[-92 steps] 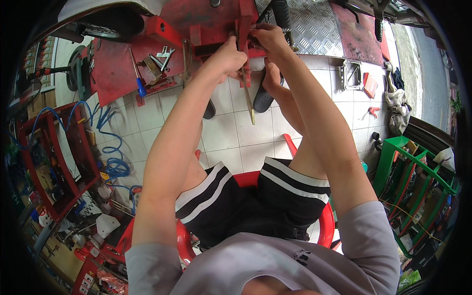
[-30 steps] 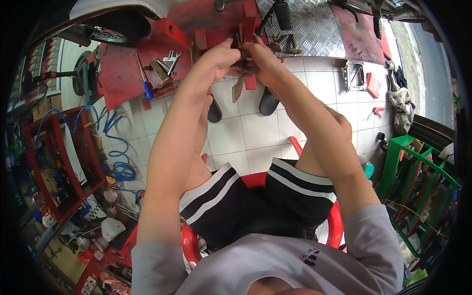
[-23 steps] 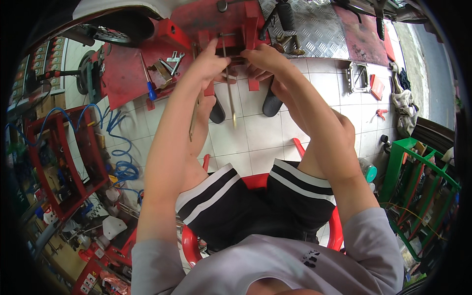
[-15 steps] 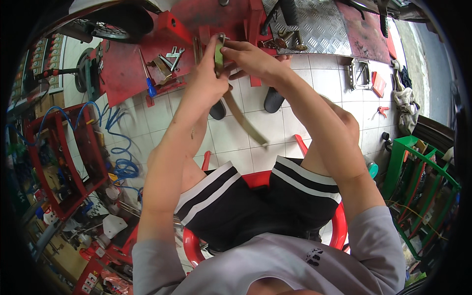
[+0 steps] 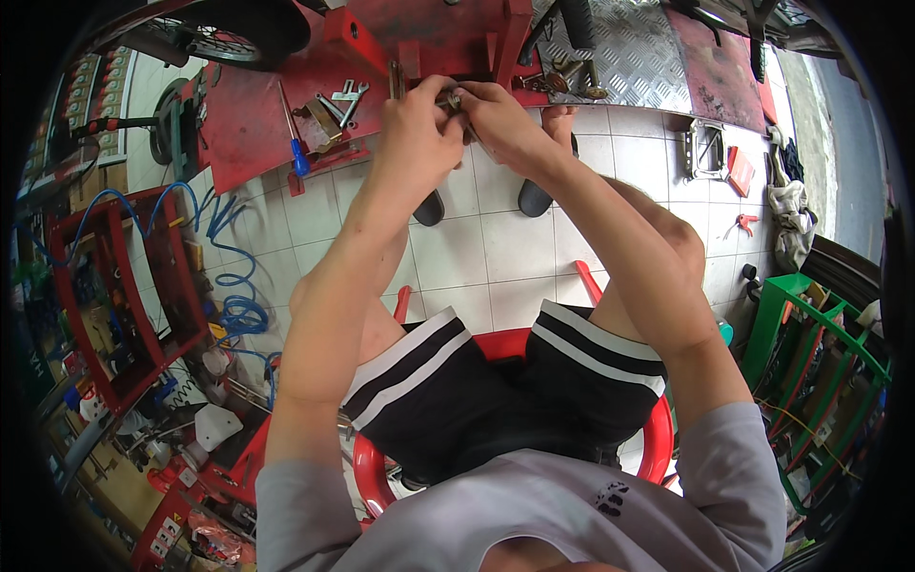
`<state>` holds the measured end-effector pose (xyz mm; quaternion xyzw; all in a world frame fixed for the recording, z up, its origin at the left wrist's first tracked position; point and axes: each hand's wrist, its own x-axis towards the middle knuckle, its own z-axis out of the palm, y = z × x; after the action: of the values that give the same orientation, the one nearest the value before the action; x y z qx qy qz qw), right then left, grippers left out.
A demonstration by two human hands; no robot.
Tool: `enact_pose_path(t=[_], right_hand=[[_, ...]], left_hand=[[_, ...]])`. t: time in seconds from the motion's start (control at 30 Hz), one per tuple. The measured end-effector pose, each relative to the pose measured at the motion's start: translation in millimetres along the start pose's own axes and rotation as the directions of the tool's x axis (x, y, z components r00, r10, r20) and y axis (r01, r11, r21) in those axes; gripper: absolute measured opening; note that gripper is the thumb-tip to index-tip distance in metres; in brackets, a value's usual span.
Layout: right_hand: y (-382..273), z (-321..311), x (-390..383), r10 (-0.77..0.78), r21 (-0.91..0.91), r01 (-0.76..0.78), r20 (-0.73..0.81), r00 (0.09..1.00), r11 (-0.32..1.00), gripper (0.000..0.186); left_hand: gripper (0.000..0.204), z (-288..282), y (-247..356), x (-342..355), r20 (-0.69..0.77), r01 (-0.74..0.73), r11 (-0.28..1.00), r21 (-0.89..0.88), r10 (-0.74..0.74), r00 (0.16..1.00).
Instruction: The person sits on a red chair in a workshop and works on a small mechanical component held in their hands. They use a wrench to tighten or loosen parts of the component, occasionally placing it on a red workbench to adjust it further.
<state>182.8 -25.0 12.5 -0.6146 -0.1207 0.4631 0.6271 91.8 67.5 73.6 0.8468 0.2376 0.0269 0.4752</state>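
My left hand [image 5: 417,124] and my right hand [image 5: 500,119] meet in front of the red bench, fingers curled and almost touching. Between their fingertips shows a small, dull metallic piece [image 5: 455,99], mostly covered by the fingers, so its kind is unclear. The long olive-tan strip seen earlier cannot be made out below the hands. Just left of my left hand, on the bench, lie a screwdriver with a blue handle [image 5: 299,158] and some wrenches [image 5: 353,103].
The red bench [image 5: 248,133] spans the far side, with a diamond-patterned metal plate [image 5: 634,57] carrying brass-coloured parts [image 5: 591,81]. A wheel [image 5: 214,38] stands far left. Blue coiled hose [image 5: 243,315] lies left on the tiled floor; a green rack [image 5: 810,372] stands right.
The long strip that hung below my hands has gone from sight. My right hand has turned and its fingertips have closed in against those of my left; the view has shifted slightly.
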Motion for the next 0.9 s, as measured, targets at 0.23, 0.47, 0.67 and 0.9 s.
enact_pose_path(t=[0.23, 0.47, 0.67, 0.9], right_hand=[[-8, -4, 0, -0.093, -0.155, 0.078, -0.095, 0.991, 0.985, 0.031], [-12, -2, -5, -0.236, 0.239, 0.261, -0.13, 0.963, 0.935, 0.028], [-10, -4, -3, -0.373, -0.034, 0.374, 0.03, 0.927, 0.927, 0.022], [-9, -11, 2, -0.351, -0.051, 0.354, 0.05, 0.935, 0.934, 0.022]], left_hand=[[0.019, -8, -16, 8, -0.161, -0.141, 0.961, 0.239, 0.182, 0.97], [0.018, 2, -10, 8, -0.284, -0.183, 0.978, 0.105, 0.205, 0.937], [0.017, -16, -25, 16, -0.186, -0.134, 0.982, 0.136, 0.158, 0.97], [0.022, -18, -30, 17, -0.083, -0.129, 0.989, -0.079, 0.122, 0.989]])
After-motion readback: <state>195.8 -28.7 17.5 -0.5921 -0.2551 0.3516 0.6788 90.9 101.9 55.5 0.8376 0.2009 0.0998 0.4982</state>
